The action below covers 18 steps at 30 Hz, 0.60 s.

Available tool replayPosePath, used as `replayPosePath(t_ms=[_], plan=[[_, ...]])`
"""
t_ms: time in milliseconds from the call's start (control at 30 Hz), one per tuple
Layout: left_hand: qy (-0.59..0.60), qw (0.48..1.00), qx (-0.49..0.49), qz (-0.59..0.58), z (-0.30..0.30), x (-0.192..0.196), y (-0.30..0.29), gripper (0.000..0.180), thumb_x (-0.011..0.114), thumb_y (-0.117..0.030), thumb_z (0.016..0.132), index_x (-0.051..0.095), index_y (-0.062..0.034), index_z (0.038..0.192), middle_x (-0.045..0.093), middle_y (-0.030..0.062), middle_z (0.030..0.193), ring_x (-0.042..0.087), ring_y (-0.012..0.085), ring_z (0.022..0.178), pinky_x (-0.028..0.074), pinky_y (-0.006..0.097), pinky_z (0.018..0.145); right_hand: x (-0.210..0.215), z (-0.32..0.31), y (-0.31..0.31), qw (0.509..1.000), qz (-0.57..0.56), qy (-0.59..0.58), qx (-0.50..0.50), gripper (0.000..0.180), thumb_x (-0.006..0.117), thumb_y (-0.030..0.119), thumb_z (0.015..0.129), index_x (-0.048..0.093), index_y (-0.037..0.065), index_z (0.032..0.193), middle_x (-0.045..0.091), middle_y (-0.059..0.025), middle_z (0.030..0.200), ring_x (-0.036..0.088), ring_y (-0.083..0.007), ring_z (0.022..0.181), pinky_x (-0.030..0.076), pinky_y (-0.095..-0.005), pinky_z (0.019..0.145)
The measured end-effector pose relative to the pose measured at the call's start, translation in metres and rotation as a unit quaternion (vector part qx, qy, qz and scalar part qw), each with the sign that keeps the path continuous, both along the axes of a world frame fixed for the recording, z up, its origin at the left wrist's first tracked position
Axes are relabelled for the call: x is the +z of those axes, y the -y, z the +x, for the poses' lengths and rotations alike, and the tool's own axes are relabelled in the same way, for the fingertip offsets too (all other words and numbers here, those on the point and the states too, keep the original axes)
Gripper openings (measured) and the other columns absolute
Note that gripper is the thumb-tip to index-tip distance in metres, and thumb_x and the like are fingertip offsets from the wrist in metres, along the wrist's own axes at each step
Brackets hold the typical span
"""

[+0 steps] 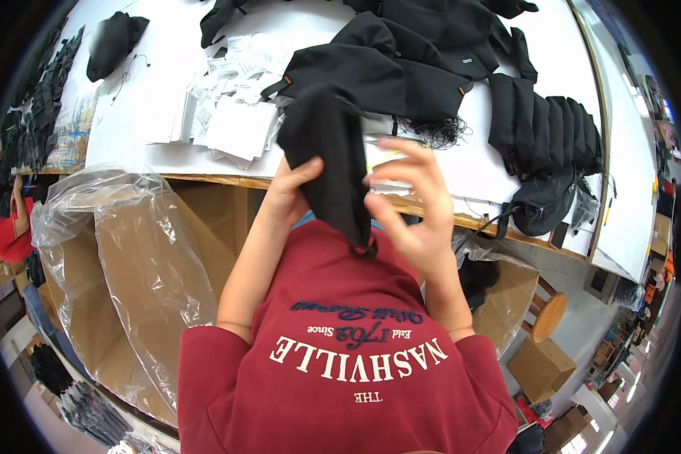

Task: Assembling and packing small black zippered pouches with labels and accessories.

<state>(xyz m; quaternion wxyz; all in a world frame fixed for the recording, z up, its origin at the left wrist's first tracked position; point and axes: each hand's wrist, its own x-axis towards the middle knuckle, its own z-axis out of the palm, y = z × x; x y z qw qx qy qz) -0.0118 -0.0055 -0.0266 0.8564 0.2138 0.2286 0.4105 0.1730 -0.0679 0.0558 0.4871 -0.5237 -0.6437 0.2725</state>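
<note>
A black fabric pouch or small bag is held upright in front of my chest, just over the table's near edge. My left hand grips its left side, thumb on the front and the other fingers hidden behind. A short loop hangs at its lower end. To the right, my right hand is raised with bent fingers apart, close to the pouch's edge. A thin yellow-green thing shows by its fingers; its kind and whether the hand touches it cannot be made out.
On the white table lie white paper tags, black bags, tangled black threads and a row of folded black pouches. Below the edge stand a plastic-lined carton at left and another box at right.
</note>
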Motion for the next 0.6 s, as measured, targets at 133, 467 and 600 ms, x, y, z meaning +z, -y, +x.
replayPosePath(t_ms=[133, 467, 600], plan=[[-0.111, 0.993, -0.033, 0.025, 0.012, 0.022, 0.004, 0.046, 0.069, -0.012, 0.082, 0.053, 0.0026, 0.122, 0.064, 0.0110, 0.106, 0.064, 0.0172, 0.094, 0.053, 0.030, 0.082, 0.005, 0.003, -0.023, 0.995, 0.035, -0.057, -0.078, 0.032, 0.069, 0.000, 0.079, 0.060, 0.007, 0.109, 0.060, -0.0107, 0.115, 0.061, -0.0106, 0.066, 0.045, -0.0210, 0.055], [-0.108, 0.993, -0.039, -0.011, 0.012, 0.025, 0.009, 0.039, 0.068, -0.013, 0.081, 0.056, 0.0042, 0.114, 0.066, 0.0100, 0.093, 0.066, 0.0145, 0.077, 0.054, 0.025, 0.069, 0.005, 0.015, -0.030, 0.974, 0.084, 0.138, -0.157, 0.017, 0.075, 0.006, 0.075, 0.067, 0.008, 0.089, 0.054, -0.0033, 0.098, 0.049, -0.0114, 0.060, 0.039, -0.0243, 0.049], [-0.073, 0.994, -0.033, -0.075, 0.011, 0.025, 0.007, 0.035, 0.066, -0.015, 0.083, 0.057, 0.0039, 0.111, 0.067, 0.0091, 0.088, 0.066, 0.0135, 0.072, 0.054, 0.024, 0.066, -0.006, 0.020, -0.031, 0.964, 0.122, 0.201, -0.128, 0.015, 0.075, 0.006, 0.075, 0.065, 0.006, 0.087, 0.060, -0.0035, 0.093, 0.054, -0.0128, 0.057, 0.044, -0.0258, 0.051]])
